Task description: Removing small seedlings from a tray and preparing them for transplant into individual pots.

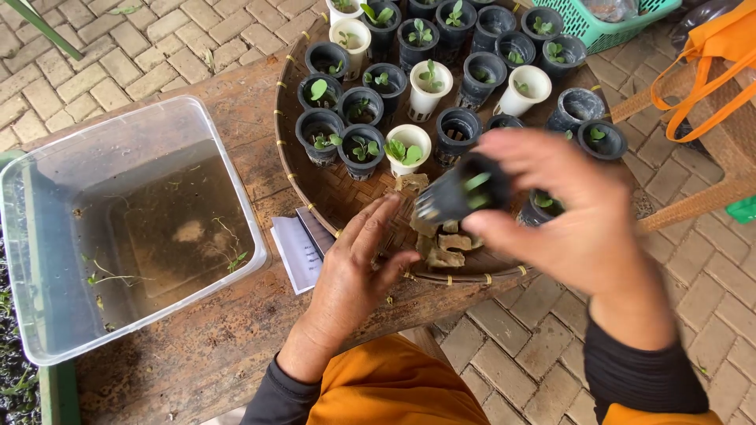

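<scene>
Both hands work over the near rim of a round woven tray [311, 197] on the wooden tabletop [228, 338]. At centre right of the frame, the right hand [579, 216], blurred, is closed around a small black net pot [461, 193], tipped on its side with its mouth turned left and a green seedling showing inside. The left hand [358, 267] rests palm down at lower centre, fingers loosely spread and holding nothing, its fingertips just beside a few tan sponge pieces [445, 250] on the tray. This looks like the potting step: a seedling being seated in its pot. Setting it among the others would call for turning the pot upright first. Black and white pots with seedlings [409, 149] fill the tray's upper part. A clear tub of murky water [118, 228] sits at left.
</scene>
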